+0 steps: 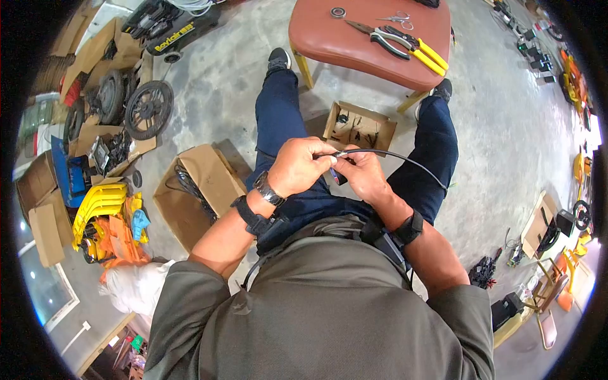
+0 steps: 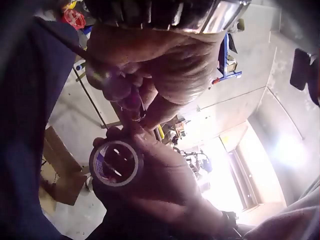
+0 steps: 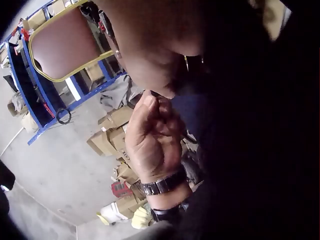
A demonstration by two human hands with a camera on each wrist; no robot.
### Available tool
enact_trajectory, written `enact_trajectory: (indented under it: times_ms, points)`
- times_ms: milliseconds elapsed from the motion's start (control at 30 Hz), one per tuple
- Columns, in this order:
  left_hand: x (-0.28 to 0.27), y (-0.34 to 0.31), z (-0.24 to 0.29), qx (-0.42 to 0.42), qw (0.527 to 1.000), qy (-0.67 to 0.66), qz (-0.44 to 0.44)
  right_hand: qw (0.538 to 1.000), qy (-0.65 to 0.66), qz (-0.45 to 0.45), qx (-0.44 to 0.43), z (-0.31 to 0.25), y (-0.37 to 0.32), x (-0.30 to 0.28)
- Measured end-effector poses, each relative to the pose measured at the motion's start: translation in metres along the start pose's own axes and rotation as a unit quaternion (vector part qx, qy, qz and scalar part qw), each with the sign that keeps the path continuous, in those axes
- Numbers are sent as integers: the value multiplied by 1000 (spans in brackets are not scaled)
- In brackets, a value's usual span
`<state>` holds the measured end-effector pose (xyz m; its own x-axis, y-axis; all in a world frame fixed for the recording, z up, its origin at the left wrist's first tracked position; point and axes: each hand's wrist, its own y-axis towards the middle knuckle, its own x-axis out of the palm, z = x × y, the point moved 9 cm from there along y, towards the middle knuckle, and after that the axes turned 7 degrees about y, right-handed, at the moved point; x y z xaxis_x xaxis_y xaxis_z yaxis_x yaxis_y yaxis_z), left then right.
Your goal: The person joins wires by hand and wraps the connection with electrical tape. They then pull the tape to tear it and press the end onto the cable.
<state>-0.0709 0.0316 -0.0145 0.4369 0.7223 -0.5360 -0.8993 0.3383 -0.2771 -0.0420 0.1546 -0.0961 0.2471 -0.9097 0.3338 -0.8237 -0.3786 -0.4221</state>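
In the head view my left hand (image 1: 296, 168), with a metal watch at its wrist, pinches a thin black cable (image 1: 405, 158) between thumb and fingers. Close against it, my right hand (image 1: 365, 174) has its thumb and forefinger at the same spot on the cable. A roll of dark tape (image 2: 101, 166) sits in the right hand's curled fingers, its open ring facing the left wrist camera. From the hands the cable arcs over the right thigh. The right wrist view shows the left hand (image 3: 155, 140) with fingertips drawn together; the pinched part is mostly hidden.
Ahead, a brown padded stool (image 1: 329, 41) bears yellow-handled pliers (image 1: 430, 58), scissors (image 1: 400, 18) and a bearing (image 1: 339, 12). Between the feet stands a small open carton (image 1: 361, 126) with small parts. Left lie a larger carton (image 1: 190, 196) with cables and a wheel (image 1: 149, 109).
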Motion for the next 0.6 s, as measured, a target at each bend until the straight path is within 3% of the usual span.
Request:
enact_trajectory:
  times_ms: [500,600]
  points:
    - [-3,-7,12,9,999,-10,51,991,-61,3,-116,-25,-8,-10]
    - [-5,-4,17,34,997,-19,70,997,-50,13,-60,-16,-6,-13]
